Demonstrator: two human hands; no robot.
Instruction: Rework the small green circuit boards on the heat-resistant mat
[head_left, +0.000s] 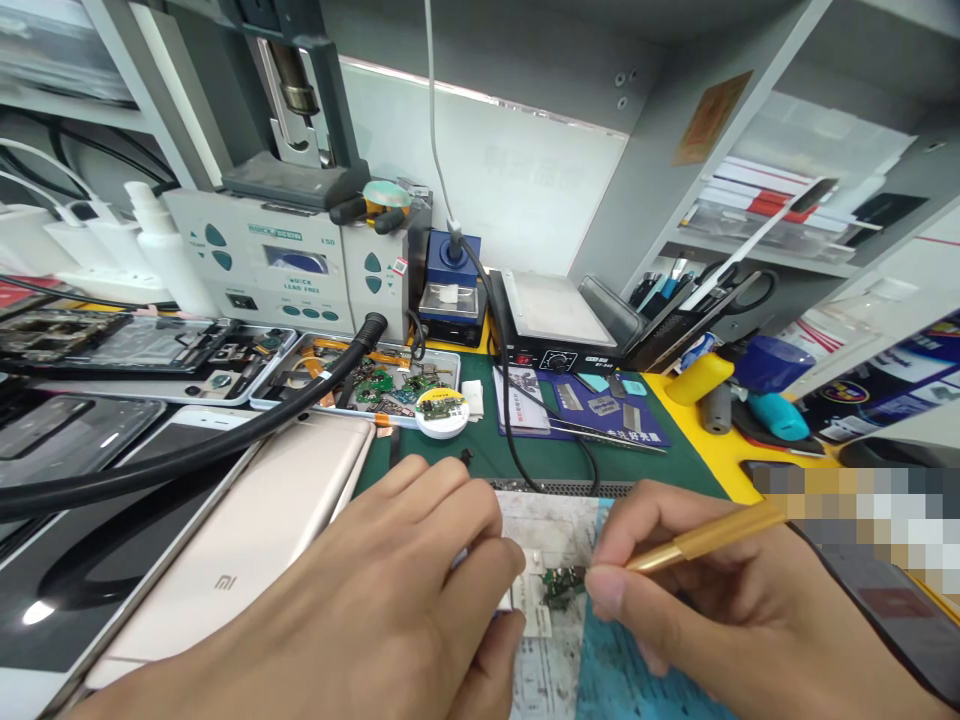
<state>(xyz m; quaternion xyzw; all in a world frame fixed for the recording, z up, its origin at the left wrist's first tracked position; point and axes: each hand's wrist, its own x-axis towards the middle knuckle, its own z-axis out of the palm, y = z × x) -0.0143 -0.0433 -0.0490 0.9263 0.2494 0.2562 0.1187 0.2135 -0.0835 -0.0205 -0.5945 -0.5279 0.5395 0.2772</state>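
Observation:
In my right hand (675, 590) is a slim gold-handled, pen-shaped tool (705, 535), gripped between thumb and fingers. Its working tip is hidden by my fingertips, which are right beside a small green circuit board (559, 586). That board lies on a worn white and blue work sheet (555, 675). Left of it, my left hand (420, 580) is curled with the back of the hand towards me. A bit of something white and blue shows under its fingers, too covered to name.
A black hose (247, 450) crosses the left side over several phones (217, 540). Behind are a hot-air station (277, 260), a tray of circuit boards (450, 370), a round white tin (442, 412), a heating plate (559, 310), and tweezers (607, 438). Another phone (877, 590) lies at right.

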